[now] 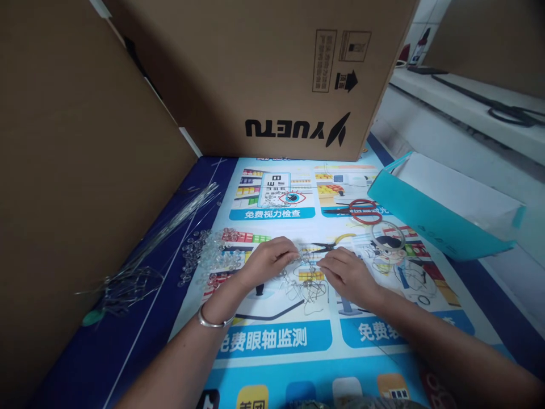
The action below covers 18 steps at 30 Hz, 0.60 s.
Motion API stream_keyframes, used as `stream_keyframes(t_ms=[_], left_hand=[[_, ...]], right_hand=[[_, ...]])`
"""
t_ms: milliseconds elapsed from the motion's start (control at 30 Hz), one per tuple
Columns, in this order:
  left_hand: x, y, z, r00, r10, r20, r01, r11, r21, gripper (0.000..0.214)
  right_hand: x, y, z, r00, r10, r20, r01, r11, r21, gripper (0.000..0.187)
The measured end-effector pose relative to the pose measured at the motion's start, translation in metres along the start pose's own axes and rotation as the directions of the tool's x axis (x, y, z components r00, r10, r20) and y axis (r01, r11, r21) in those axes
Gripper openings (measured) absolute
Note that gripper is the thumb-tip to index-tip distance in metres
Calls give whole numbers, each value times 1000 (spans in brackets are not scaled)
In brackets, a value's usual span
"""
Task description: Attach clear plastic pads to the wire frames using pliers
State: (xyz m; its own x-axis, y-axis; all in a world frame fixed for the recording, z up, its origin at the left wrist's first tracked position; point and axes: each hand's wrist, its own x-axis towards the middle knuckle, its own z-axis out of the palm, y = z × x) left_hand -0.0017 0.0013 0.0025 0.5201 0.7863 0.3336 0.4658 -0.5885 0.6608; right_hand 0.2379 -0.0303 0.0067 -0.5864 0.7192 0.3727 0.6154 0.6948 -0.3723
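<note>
My left hand is pinched, its fingertips at the upper left of a tangle of clear beads strung on thin wire. Opposite it, my right hand has its fingers pressed together at the right edge of the same beaded wire. The loose wire ends hang down over the printed sheet between both hands. Just beyond the fingertips lie pliers with yellow handles. Many loose clear beads are spread left of my left hand. Exactly where each fingertip grips the thin wire is hard to see.
Scissors with red handles and a pale ring-shaped coil lie beyond my right hand. A turquoise box stands at the right. Cardboard walls close off the back and left. A bundle of thin wires lies at the left.
</note>
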Motion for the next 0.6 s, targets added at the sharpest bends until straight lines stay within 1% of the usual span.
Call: stream_keyframes(t_ms=[67,200,267,367,433,500,600], left_hand=[[0,-1,0,1000,-3,0,3,1000,-1,14],[0,-1,0,1000,-7,3,7,1000,-3,15],[1,0,-1,1000,-13,4,13,1000,-4,15],[2,2,-1,1000,-23,7,23,1000,-6,15],[2,3,-1,1000,-25,5,25,1000,-7,15],[1,3,-1,1000,-28,1,28,1000,-7,15],[1,3,0,999,-29,-15,29,1000,-11,16]], right_hand=[[1,0,0,999,10,48,-10,1000,-13,20],[3,-2,-2,985,30,170,-14,996,-93,21],[4,-4,-4,982,24,187,0,992,-128,21],[8,-10,-10,984,-20,176,51,983,-176,20],[13,-17,-14,979,-56,194,98,971,-217,19],[21,-25,-16,964,-93,249,157,955,-253,18],[34,-38,-15,922,-137,361,247,928,-278,15]])
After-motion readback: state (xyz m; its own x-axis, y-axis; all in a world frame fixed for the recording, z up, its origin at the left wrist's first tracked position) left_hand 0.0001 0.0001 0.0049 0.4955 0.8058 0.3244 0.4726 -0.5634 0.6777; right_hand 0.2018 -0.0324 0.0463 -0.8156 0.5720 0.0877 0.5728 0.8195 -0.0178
